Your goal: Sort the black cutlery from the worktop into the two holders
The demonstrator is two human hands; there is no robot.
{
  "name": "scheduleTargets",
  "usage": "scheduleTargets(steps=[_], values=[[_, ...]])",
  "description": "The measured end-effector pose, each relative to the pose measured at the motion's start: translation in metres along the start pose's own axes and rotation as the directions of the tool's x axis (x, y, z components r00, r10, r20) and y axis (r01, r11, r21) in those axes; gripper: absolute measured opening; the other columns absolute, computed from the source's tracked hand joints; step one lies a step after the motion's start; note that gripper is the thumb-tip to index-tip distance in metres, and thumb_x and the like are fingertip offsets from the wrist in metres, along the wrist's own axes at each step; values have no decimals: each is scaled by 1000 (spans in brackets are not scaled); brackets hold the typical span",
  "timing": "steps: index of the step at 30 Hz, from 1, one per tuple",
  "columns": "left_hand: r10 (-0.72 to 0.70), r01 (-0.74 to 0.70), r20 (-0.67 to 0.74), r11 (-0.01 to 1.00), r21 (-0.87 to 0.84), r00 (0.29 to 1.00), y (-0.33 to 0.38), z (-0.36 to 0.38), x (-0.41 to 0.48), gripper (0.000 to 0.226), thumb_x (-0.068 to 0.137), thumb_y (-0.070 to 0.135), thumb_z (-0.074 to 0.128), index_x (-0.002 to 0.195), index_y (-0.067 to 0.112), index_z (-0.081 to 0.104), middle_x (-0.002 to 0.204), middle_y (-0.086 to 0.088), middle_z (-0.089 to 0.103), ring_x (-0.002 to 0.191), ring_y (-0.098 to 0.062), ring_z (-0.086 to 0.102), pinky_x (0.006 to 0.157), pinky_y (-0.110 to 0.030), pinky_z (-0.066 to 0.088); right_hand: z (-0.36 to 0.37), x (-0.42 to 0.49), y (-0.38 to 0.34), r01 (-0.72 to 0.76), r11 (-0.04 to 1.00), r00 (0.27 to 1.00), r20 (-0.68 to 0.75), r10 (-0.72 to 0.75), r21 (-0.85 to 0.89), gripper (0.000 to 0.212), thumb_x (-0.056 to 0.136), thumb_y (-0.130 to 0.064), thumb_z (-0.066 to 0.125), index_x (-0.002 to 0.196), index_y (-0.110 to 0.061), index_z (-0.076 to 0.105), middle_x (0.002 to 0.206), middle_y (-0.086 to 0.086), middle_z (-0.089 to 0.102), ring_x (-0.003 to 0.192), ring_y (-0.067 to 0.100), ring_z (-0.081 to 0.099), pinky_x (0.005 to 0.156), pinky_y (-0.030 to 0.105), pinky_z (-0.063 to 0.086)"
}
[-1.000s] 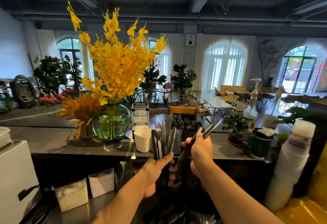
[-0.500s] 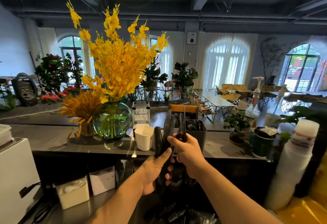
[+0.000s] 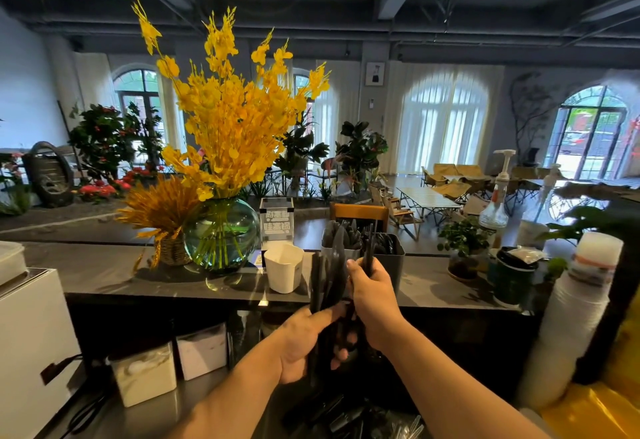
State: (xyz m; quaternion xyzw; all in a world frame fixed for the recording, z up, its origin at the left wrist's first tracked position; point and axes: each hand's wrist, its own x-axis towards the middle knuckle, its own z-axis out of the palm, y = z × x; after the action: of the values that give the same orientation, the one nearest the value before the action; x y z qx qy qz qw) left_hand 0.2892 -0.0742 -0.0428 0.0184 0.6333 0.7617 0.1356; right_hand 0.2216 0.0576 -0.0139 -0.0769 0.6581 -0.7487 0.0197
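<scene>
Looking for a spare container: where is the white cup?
In the head view the white cup stands on the dark counter, left of centre, between the glass vase and the grey holders.

Café — service counter (image 3: 104, 275), stacked cups (image 3: 571, 317), dining tables (image 3: 429, 201)

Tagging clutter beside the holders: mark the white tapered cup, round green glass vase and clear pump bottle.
white tapered cup (image 3: 283, 270): head view, front wall.
round green glass vase (image 3: 221, 234): head view, belly.
clear pump bottle (image 3: 493, 213): head view, lower body.
</scene>
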Motion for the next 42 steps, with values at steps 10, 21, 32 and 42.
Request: scheduleTargets(steps=[10,21,32,42], values=[[-73,76,-30,989,129,997,0,-7,3,31,105,38,58,112,9,67,73,-2,56,57,-15,48,54,-31,45,-14,20,-30,15,998,1000,15,-16,58,26,101,-41,69,99,-15,65,57,-4,43,46,11,38,44,25,34],[-105,99,53,990,102,993,-3,-22,1,42,100,46,64,123,10,65,72,3,49,53,-8,33,52,-24,37,-31,46,-45,-12,959,944,-314,105,284,13,106,-30,62,102,-17,63,73,1,50,57,13,44,56,29,40],[-12,47,134,964,-262,991,-5,-43,21,41,105,40,52,128,8,64,72,0,33,51,-9,29,50,-26,31,-27,48,-13,-69,955,957,-250,145,290,24,104,-37,64,93,-18,55,53,-5,37,45,13,31,50,32,34],[8,-34,-103,966,-256,995,-1,-57,54,25,101,34,62,91,19,78,74,-2,52,53,-13,41,54,-29,37,0,114,-34,111,967,967,-249,-52,229,42,108,-47,51,79,-16,51,59,3,49,56,21,48,69,40,52]])
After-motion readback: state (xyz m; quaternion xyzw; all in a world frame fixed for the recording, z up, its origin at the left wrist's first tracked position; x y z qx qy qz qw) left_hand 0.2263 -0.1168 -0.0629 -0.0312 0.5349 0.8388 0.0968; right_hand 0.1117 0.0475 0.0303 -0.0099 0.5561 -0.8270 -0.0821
